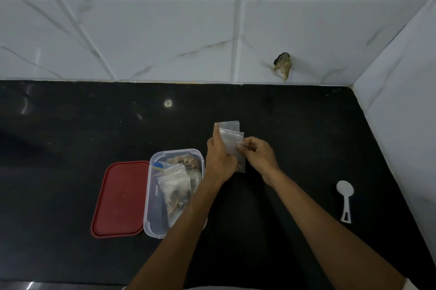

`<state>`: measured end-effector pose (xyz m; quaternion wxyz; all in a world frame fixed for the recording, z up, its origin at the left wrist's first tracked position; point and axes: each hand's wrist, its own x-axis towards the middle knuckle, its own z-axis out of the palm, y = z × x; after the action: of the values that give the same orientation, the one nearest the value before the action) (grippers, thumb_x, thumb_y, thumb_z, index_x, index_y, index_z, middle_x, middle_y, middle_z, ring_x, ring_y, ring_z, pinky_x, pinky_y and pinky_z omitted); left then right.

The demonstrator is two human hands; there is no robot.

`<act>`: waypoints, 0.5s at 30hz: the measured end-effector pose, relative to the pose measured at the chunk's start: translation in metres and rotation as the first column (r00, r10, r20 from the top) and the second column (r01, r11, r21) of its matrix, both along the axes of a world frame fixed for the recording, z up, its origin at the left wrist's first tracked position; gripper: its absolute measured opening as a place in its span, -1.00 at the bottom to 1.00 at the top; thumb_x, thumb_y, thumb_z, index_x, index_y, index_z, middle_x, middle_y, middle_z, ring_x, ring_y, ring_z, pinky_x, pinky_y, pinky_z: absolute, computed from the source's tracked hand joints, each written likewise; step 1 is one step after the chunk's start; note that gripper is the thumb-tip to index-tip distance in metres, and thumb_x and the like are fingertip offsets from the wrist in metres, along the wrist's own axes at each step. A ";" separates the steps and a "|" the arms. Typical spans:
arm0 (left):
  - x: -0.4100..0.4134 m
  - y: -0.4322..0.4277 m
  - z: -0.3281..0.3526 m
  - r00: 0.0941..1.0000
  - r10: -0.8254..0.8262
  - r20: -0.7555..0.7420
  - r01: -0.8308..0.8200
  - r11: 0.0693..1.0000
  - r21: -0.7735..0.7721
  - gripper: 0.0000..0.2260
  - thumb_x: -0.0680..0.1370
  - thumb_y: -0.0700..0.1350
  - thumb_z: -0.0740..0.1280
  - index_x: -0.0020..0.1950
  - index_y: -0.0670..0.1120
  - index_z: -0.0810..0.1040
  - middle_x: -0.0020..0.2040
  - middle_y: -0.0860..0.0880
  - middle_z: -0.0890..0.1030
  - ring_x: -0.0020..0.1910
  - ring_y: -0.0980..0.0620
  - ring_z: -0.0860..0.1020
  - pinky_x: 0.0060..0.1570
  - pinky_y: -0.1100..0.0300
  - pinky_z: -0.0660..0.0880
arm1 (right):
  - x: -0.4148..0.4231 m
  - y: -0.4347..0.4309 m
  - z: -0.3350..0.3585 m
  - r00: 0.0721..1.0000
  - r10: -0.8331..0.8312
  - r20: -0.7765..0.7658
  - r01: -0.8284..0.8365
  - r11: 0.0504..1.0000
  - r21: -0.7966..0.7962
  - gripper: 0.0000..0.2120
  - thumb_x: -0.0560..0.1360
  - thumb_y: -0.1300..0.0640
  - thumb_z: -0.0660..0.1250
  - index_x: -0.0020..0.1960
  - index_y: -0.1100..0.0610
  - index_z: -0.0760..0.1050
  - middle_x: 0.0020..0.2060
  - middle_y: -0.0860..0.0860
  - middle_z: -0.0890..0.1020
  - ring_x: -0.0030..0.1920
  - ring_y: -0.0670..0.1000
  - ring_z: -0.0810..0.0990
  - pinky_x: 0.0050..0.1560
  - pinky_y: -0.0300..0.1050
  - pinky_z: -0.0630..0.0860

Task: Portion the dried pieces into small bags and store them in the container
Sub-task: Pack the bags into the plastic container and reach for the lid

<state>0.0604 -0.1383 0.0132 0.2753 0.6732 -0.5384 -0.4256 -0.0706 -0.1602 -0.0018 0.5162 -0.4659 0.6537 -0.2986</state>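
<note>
Above the black counter, my left hand (220,156) grips a small stack of clear zip bags (230,135). One of these bags holds a few dried pieces at its bottom. My right hand (258,155) pinches the edge of the front bag at its right side. To the left of my hands stands a clear plastic container (151,197) holding filled small bags (175,186) of dried pieces. My left forearm crosses over the container's right rim.
A red lid (120,199) lies flat on the counter just left of the container. A white plastic spoon (345,200) rests at the right, near the side wall. White tiled walls close off the back and right, with a broken hole (283,63) in one tile.
</note>
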 end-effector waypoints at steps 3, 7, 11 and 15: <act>0.001 0.002 -0.004 1.000 -0.009 -0.018 0.009 0.999 -0.036 -0.16 0.51 -0.22 0.40 0.66 -0.07 -0.03 0.42 -0.19 0.36 0.35 -0.09 0.44 0.28 0.09 0.46 | -0.002 0.013 0.001 0.999 -0.034 0.010 0.035 0.999 -0.033 -0.92 0.56 0.07 0.37 0.04 0.03 0.58 -0.05 -0.09 0.67 -0.03 -0.15 0.65 -0.17 -0.29 0.58; 0.000 0.008 0.000 0.996 -0.016 -0.089 0.009 0.997 -0.073 -0.24 0.58 -0.26 0.34 0.65 -0.01 -0.02 0.36 -0.16 0.51 0.29 -0.10 0.55 0.29 -0.09 0.53 | -0.005 0.027 0.007 0.996 -0.074 0.039 0.077 0.995 -0.070 -0.93 0.55 0.06 0.36 0.02 0.01 0.58 -0.07 -0.08 0.69 -0.07 -0.17 0.66 -0.11 -0.21 0.62; 0.002 0.017 0.008 0.987 -0.003 -0.162 -0.013 0.995 -0.094 -0.35 0.63 -0.28 0.28 0.64 -0.03 0.06 0.31 -0.08 0.57 0.21 0.03 0.60 0.20 0.07 0.60 | -0.005 0.042 0.018 0.977 -0.163 0.137 0.174 0.982 -0.069 -0.90 0.56 0.01 0.34 0.04 -0.02 0.59 -0.07 -0.07 0.70 -0.07 -0.10 0.69 -0.16 -0.14 0.66; 0.004 0.030 0.019 0.981 0.032 -0.193 -0.062 0.987 -0.150 -0.68 0.64 -0.21 0.32 0.34 0.06 0.40 0.13 0.06 0.63 0.08 0.16 0.63 0.10 0.17 0.63 | 0.000 0.056 0.032 0.942 -0.249 0.223 0.263 0.964 -0.035 -0.82 0.54 -0.08 0.35 0.04 -0.02 0.59 -0.07 0.00 0.69 -0.04 0.04 0.69 -0.03 0.14 0.66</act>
<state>0.0648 -0.1079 0.0326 0.3869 0.6186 -0.5250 -0.4381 -0.0708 -0.1043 0.0301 0.5260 -0.3580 0.6386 -0.4329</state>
